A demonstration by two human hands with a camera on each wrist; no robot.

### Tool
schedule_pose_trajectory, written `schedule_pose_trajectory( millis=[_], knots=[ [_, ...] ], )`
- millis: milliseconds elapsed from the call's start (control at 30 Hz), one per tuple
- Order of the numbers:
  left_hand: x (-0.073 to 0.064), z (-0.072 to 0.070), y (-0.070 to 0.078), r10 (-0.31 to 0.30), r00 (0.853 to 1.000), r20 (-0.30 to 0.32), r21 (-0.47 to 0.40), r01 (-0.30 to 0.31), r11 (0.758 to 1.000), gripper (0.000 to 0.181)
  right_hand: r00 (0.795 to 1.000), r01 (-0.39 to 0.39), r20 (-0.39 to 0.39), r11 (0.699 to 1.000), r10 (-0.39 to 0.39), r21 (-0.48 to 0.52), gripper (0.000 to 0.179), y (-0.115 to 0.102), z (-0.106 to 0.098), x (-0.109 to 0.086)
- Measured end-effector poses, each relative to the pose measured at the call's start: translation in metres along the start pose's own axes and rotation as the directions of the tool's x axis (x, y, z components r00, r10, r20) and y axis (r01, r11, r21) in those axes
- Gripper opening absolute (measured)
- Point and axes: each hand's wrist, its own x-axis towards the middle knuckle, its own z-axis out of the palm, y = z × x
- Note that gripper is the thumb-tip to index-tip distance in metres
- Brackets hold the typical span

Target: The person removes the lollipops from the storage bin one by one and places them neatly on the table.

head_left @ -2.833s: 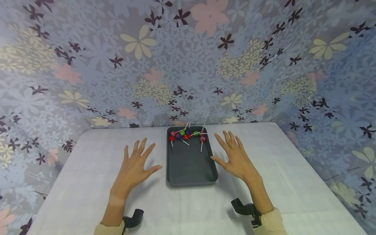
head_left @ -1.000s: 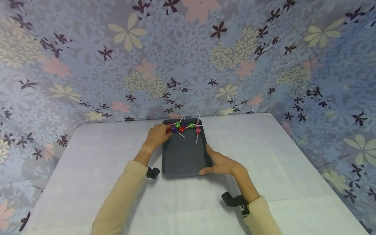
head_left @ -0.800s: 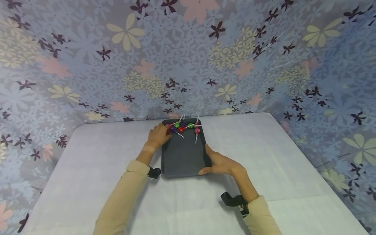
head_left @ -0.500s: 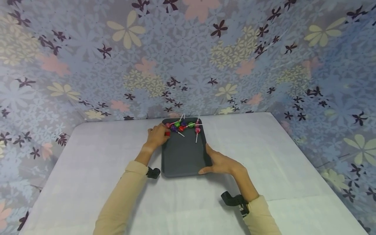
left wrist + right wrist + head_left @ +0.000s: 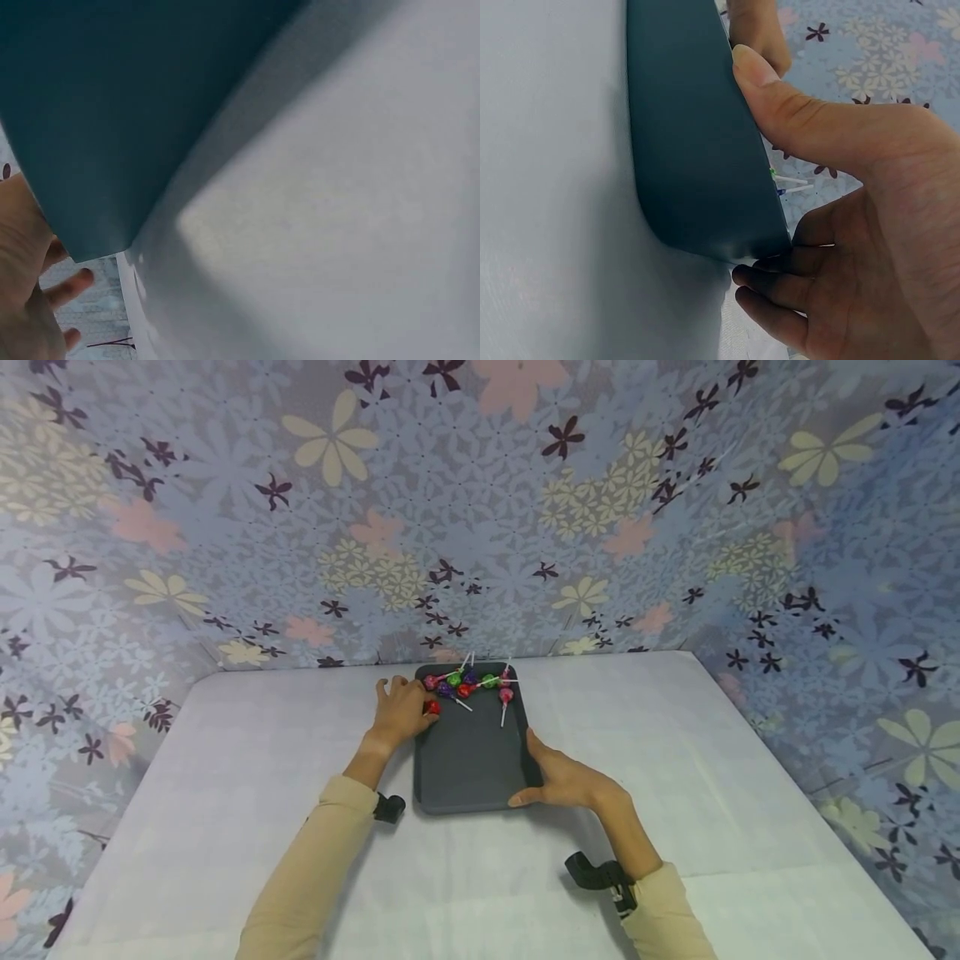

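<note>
Fingers (image 5: pixel 780 286): left hand (image 5: pixel 400 710) pinches red lollipop (image 5: pixel 432 707) | right hand (image 5: pixel 567 778) grips tray (image 5: pixel 472 760) | white table (image 5: pixel 720 793) | floral wall (image 5: pixel 510 543)

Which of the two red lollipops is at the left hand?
The red lollipop at the left side of the tray, between thumb and fingers of the left hand. The other red one lies farther right and farther back, clear of that hand.

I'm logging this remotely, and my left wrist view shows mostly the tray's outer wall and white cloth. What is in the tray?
Observer: Lollipops, mostly bunched at the far end of the tray.
Operator: What does the left hand have?
Observer: In the head view, it pinches a red lollipop by the tray's left rim.
Operator: And the right hand?
Observer: It grips the tray's near right corner.
</note>
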Motion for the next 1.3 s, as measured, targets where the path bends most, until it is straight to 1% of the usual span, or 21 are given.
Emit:
schedule_pose_trajectory(
  millis=[67, 167, 267, 333, 400, 467, 533, 633, 767, 967, 1033, 1100, 1167, 1200, 1233, 1300],
  knots=[
    [-0.001, 0.002, 0.0, 0.026, 0.999, -0.039, 0.004, -0.026, 1.0, 0.029, 1.0, -0.003, -0.001, 1.0, 0.003, -0.004, 0.119, 0.0, 0.0, 0.0],
    [-0.003, 0.007, -0.002, 0.057, 0.99, -0.131, -0.01, -0.059, 0.998, 0.03, 1.0, -0.007, -0.002, 1.0, 0.007, -0.013, 0.118, 0.0, 0.001, 0.001],
    [-0.005, 0.01, -0.003, 0.053, 0.972, -0.227, -0.06, -0.069, 0.996, 0.03, 1.0, -0.004, 0.003, 1.0, 0.004, -0.016, 0.118, 0.0, 0.001, 0.001],
    [-0.006, 0.012, -0.004, 0.053, 0.959, -0.278, -0.105, -0.086, 0.991, 0.03, 1.0, -0.004, 0.006, 1.0, 0.004, -0.017, 0.118, 0.0, 0.001, 0.001],
    [-0.007, 0.013, -0.005, 0.069, 0.947, -0.313, -0.157, -0.123, 0.98, 0.031, 1.0, -0.003, 0.007, 1.0, 0.003, -0.02, 0.118, 0.0, 0.0, 0.002],
    [-0.007, 0.014, -0.006, 0.094, 0.938, -0.334, -0.211, -0.171, 0.962, 0.032, 1.0, -0.004, 0.006, 1.0, 0.004, -0.021, 0.118, 0.0, 0.0, 0.002],
    [-0.007, 0.015, -0.007, 0.122, 0.931, -0.344, -0.257, -0.219, 0.941, 0.033, 1.0, -0.01, 0.008, 1.0, 0.01, -0.021, 0.118, 0.0, 0.0, 0.002],
    [-0.007, 0.016, -0.009, 0.146, 0.937, -0.317, -0.328, -0.253, 0.91, 0.034, 1.0, -0.008, 0.011, 1.0, 0.008, -0.017, 0.118, -0.001, 0.001, 0.003],
    [-0.008, 0.017, -0.01, 0.156, 0.95, -0.269, -0.399, -0.257, 0.88, 0.035, 1.0, -0.007, 0.009, 1.0, 0.007, -0.011, 0.118, -0.002, 0.003, 0.004],
    [-0.01, 0.018, -0.012, 0.135, 0.955, -0.263, -0.465, -0.248, 0.85, 0.037, 1.0, -0.014, 0.013, 1.0, 0.014, 0.004, 0.12, -0.002, 0.005, 0.004],
    [-0.01, 0.018, -0.013, 0.135, 0.952, -0.274, -0.485, -0.258, 0.836, 0.036, 1.0, -0.015, 0.016, 1.0, 0.015, 0.004, 0.121, -0.001, 0.005, 0.003],
    [-0.01, 0.017, -0.013, 0.144, 0.945, -0.294, -0.495, -0.28, 0.822, 0.034, 1.0, -0.017, 0.017, 1.0, 0.017, 0.002, 0.122, 0.001, 0.004, 0.002],
    [-0.01, 0.014, -0.013, 0.151, 0.937, -0.315, -0.51, -0.302, 0.805, 0.033, 1.0, -0.003, 0.013, 1.0, 0.004, -0.008, 0.123, 0.004, 0.002, 0.001],
    [-0.01, 0.012, -0.014, 0.15, 0.934, -0.323, -0.512, -0.306, 0.803, 0.033, 1.0, 0.009, 0.01, 1.0, -0.009, -0.016, 0.124, 0.006, 0.001, 0.0],
    [-0.011, 0.01, -0.014, 0.146, 0.934, -0.326, -0.52, -0.306, 0.798, 0.033, 1.0, 0.023, 0.008, 1.0, -0.023, -0.022, 0.124, 0.008, -0.001, -0.001],
    [-0.012, 0.005, -0.017, 0.132, 0.94, -0.315, -0.541, -0.292, 0.789, 0.033, 0.998, 0.055, 0.002, 0.998, -0.055, -0.029, 0.124, 0.012, -0.004, -0.002]
  ],
)
